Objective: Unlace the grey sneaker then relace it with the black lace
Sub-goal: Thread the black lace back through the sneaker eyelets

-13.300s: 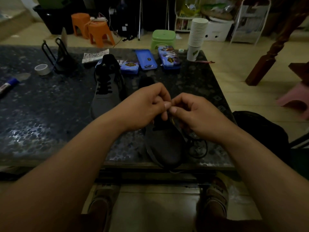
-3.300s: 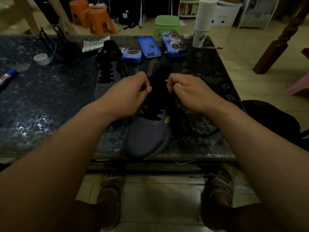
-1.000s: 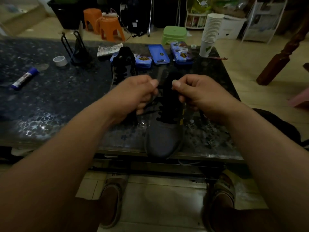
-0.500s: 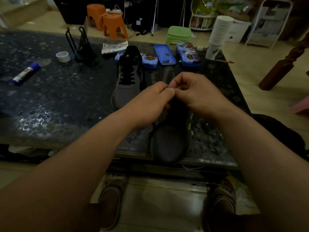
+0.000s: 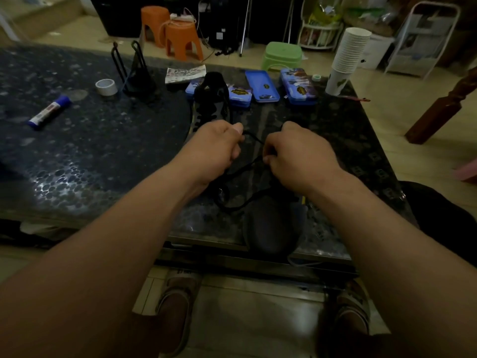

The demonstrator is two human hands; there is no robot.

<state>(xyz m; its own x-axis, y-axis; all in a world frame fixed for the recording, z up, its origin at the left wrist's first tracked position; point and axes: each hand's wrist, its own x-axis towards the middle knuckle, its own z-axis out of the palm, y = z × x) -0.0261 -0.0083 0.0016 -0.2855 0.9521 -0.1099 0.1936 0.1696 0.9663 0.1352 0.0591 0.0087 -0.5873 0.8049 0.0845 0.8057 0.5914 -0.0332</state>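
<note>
Head camera looks down at a dark table (image 5: 98, 156). The grey sneaker (image 5: 271, 228) sits at the near edge, a bit to the right. Its toe points at the person and its heel points away, so its long side runs from near to far.

Both hands are over the far half of the shoe. The left hand (image 5: 215, 151) is just to the left of it. The right hand (image 5: 299, 156) is right on top of it, so that hand is the closer one. Both hands have their fingers curled in tight, and each one pinches a bit of the black lace (image 5: 242, 169). The lace runs between the two hands and droops in a loop on the near side of the fingers, down toward the middle of the shoe. I think the next pull should go sideways, left and right, across the shoe.

The right hand and wrist cover the lace holes and the tongue. I cannot tell how many holes are laced, or if there is a knot. The lace tips are hidden in the fists. The room is dim. Another sneaker (image 5: 210, 99) stands farther back, partly behind the left hand.
</note>
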